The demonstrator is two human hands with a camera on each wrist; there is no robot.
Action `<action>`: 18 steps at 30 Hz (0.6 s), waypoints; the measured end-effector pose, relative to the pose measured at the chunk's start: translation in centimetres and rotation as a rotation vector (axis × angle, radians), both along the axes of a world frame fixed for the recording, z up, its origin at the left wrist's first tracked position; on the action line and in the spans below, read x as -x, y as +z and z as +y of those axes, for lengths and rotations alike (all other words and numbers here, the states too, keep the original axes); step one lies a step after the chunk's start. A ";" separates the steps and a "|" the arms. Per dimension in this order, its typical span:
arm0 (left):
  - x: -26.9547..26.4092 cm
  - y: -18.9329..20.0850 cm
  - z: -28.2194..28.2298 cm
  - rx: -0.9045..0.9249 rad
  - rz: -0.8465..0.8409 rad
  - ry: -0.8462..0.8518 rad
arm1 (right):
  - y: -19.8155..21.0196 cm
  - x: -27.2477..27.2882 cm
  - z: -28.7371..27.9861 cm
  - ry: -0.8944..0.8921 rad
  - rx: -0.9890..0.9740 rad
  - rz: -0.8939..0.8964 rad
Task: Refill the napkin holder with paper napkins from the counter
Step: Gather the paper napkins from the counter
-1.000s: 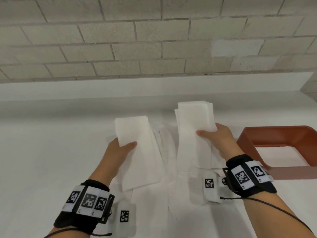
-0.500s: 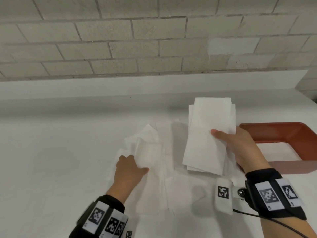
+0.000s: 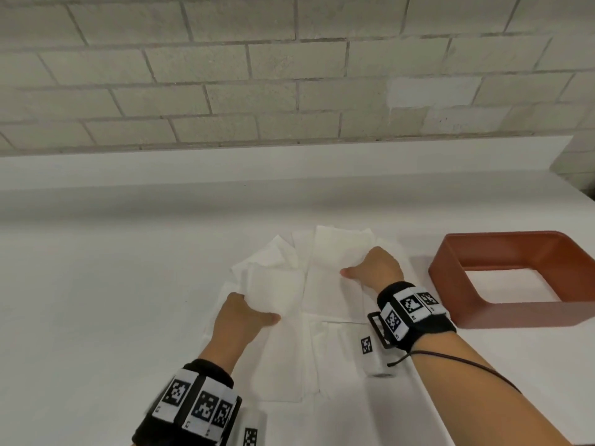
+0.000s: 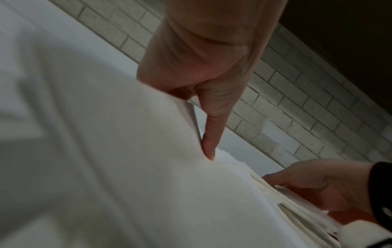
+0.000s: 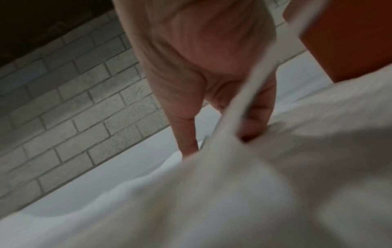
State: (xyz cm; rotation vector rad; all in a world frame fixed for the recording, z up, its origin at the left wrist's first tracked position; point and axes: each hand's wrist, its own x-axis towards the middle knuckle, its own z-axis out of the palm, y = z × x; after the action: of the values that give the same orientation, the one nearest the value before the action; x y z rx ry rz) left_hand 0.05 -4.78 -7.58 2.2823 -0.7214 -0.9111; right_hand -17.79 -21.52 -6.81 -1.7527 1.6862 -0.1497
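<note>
White paper napkins [image 3: 338, 252] lie in a loose overlapping pile on the white counter [image 3: 96, 300]. My left hand [image 3: 257, 312] pinches the left stack of napkins [image 3: 277, 284]: its thumb [image 4: 208, 147] presses on top and its fingers are hidden beneath. My right hand [image 3: 357, 268] holds the right stack low on the pile, with a sheet [image 5: 239, 107] running between thumb and fingers [image 5: 254, 124]. The red-brown napkin holder [image 3: 515, 313] stands to the right of that hand, and white shows through its open middle.
A pale brick wall [image 3: 289, 75] rises behind a white ledge [image 3: 289, 165] at the back of the counter. The counter's right end [image 3: 579, 194] lies just beyond the holder. Marker bands wrap both wrists, and a thin cable [image 3: 467, 365] trails off the right one.
My right hand has brought its lifted stack down onto the pile. My left hand laid its napkins down earlier and now pinches the left stack.
</note>
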 end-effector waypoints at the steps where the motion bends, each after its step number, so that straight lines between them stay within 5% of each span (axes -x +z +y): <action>1: -0.1 -0.1 0.1 0.021 0.001 0.015 | 0.1 -0.1 0.1 -0.001 0.009 0.034; 10: 0.4 0.2 0.6 0.082 0.051 -0.015 | 0.7 -0.8 -0.3 0.029 0.005 0.126; 18: 0.2 -0.2 0.6 0.124 -0.023 -0.032 | 0.8 -0.8 -0.6 0.021 -0.004 0.037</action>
State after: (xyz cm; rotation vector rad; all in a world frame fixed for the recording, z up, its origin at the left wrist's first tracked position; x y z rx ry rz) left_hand -0.12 -4.15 -7.74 2.1814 -0.8038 -0.8319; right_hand -17.03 -22.12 -5.99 -1.7791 1.6925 -0.1052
